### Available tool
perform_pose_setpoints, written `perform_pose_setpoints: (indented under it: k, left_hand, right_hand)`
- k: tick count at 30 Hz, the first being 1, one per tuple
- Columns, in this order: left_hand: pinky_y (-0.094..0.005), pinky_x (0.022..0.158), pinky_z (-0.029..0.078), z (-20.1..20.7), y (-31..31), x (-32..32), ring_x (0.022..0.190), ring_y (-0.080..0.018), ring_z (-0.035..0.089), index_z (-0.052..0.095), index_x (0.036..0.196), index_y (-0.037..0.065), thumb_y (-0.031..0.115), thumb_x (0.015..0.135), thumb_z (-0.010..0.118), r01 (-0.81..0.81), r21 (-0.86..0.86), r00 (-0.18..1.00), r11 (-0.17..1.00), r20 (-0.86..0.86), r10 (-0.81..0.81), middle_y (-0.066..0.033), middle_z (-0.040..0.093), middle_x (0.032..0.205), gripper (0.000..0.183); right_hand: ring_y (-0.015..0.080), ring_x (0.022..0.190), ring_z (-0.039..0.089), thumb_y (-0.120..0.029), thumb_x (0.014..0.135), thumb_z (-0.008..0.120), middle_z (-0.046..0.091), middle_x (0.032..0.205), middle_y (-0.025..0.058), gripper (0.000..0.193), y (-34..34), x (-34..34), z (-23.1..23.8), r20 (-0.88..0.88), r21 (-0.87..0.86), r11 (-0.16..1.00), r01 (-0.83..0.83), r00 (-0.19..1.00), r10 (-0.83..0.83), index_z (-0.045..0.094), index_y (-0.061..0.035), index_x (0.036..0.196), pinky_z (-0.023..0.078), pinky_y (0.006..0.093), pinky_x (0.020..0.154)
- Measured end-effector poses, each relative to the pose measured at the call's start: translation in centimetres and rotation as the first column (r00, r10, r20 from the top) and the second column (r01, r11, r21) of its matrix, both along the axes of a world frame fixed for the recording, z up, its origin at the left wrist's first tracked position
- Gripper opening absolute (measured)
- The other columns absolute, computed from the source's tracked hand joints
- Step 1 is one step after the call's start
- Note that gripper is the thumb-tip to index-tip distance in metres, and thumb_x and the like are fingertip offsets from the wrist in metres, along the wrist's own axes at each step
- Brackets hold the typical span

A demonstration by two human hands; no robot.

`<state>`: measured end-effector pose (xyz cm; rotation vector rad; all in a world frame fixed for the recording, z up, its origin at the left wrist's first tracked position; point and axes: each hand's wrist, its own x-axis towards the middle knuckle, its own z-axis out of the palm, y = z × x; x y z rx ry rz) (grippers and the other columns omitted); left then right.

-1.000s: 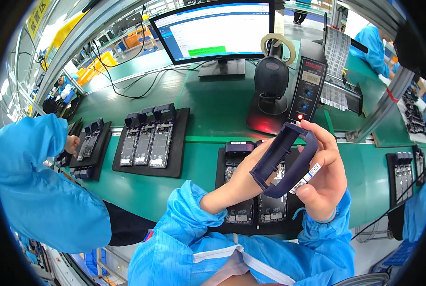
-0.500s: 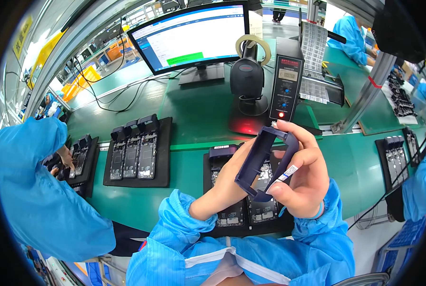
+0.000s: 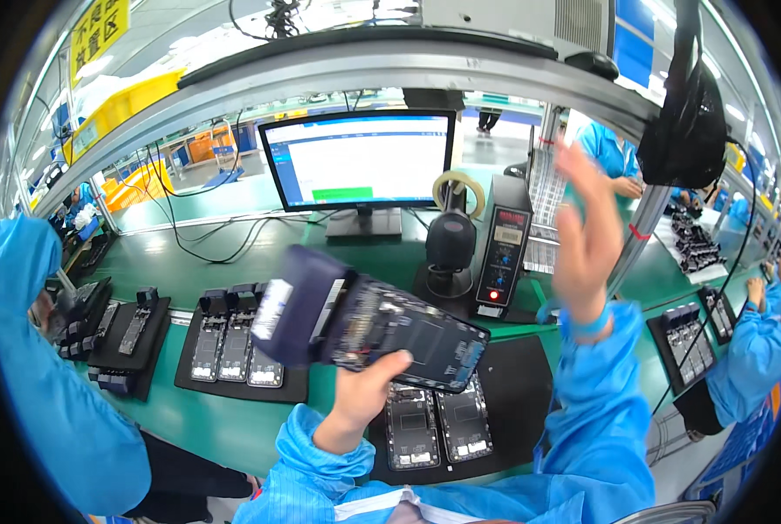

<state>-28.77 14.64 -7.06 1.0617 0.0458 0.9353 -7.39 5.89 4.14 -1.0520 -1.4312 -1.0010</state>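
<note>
My left hand [image 3: 362, 400] grips a handheld device's open circuit-board half [image 3: 416, 332], thumb across its lower edge. The device is tilted above the bench, and a dark blue plastic housing [image 3: 307, 306] with white labels sits at its left end, blurred. My right hand [image 3: 587, 240] is raised at the right, in front of the label strip, its stretched fingers smeared by motion and nothing visible in them. Below the held device, two more open devices [image 3: 412, 432] [image 3: 465, 424] lie side by side on a black mat [image 3: 519, 384].
Behind the hands stand a monitor [image 3: 364, 162], a black scanner on a stand [image 3: 450, 244] with a tape roll [image 3: 478, 194], and a control box [image 3: 505, 236] with a red light. A second mat [image 3: 290, 382] at the left bears several devices. Co-workers in blue sit at both sides.
Both hands held a dark blue frame over the mat. Now my left hand holds the board with its housing further left, and my right hand has let go and risen. The view has tilted up.
</note>
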Motion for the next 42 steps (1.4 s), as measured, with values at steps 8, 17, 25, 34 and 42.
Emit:
perform_pose_setpoints:
  k: [8, 17, 25, 34, 42]
  left_hand:
    - [-0.0353, 0.082, 0.043, 1.8, 3.3, -6.2, 0.09, -0.0224, 0.056, 0.049, 0.107, -0.003, 0.004, 0.069, 0.046, -0.309, -0.25, 0.921, 0.918, 0.163, 0.354, -0.0113, 0.057, 0.097, 0.039]
    - [-0.0338, 0.079, 0.045, 2.7, 4.4, -8.5, 0.089, -0.0201, 0.055, 0.05, 0.106, 0.0, 0.0, 0.064, 0.049, -0.503, -0.275, 0.765, 0.819, 0.299, 0.57, -0.01, 0.055, 0.096, 0.042]
    - [-0.0359, 0.079, 0.045, 3.2, 5.3, -10.8, 0.089, -0.0215, 0.055, 0.05, 0.108, 0.0, 0.004, 0.066, 0.05, -0.525, -0.412, 0.692, 0.745, 0.302, 0.655, -0.0102, 0.055, 0.098, 0.042]
    - [-0.0351, 0.081, 0.044, 3.2, 5.7, -11.3, 0.09, -0.0217, 0.055, 0.05, 0.107, -0.002, 0.005, 0.068, 0.051, -0.571, -0.422, 0.642, 0.704, 0.305, 0.703, -0.0109, 0.055, 0.097, 0.04]
    - [-0.034, 0.078, 0.044, 3.1, 6.2, -11.9, 0.087, -0.0211, 0.055, 0.051, 0.104, -0.003, 0.006, 0.069, 0.05, -0.537, -0.412, 0.673, 0.736, 0.317, 0.668, -0.0112, 0.056, 0.095, 0.036]
  right_hand:
    - [0.0227, 0.081, 0.056, -0.031, 0.082, 0.047, 0.062, 0.087, 0.0141, 0.035, 10.9, 3.7, 19.4, 0.199, -0.497, 0.778, 0.385, 0.923, -0.329, 0.062, 0.0003, 0.089, 0.042, 0.0318, 0.074]
    - [0.0179, 0.07, 0.052, -0.048, 0.082, 0.047, 0.058, 0.074, 0.011, 0.049, 17.3, 4.0, 21.2, 0.225, -0.693, 0.605, 0.392, 0.915, -0.335, 0.065, -0.002, 0.08, 0.041, 0.0278, 0.068]
    - [0.0249, 0.065, 0.058, -0.038, 0.078, 0.047, 0.061, 0.07, 0.0144, 0.04, 16.6, -0.2, 21.1, 0.191, -0.736, 0.541, 0.408, 0.891, -0.412, 0.065, -0.0022, 0.079, 0.044, 0.035, 0.062]
    - [0.0228, 0.059, 0.057, -0.032, 0.076, 0.048, 0.061, 0.066, 0.0131, 0.034, 17.6, 1.0, 21.0, 0.12, -0.707, 0.619, 0.344, 0.92, -0.374, 0.065, -0.0019, 0.076, 0.044, 0.034, 0.056]
    - [0.0225, 0.065, 0.058, -0.023, 0.075, 0.048, 0.062, 0.071, 0.0124, 0.027, 18.4, 1.7, 20.9, 0.189, -0.697, 0.65, 0.301, 0.953, -0.239, 0.063, -0.001, 0.078, 0.044, 0.032, 0.061]
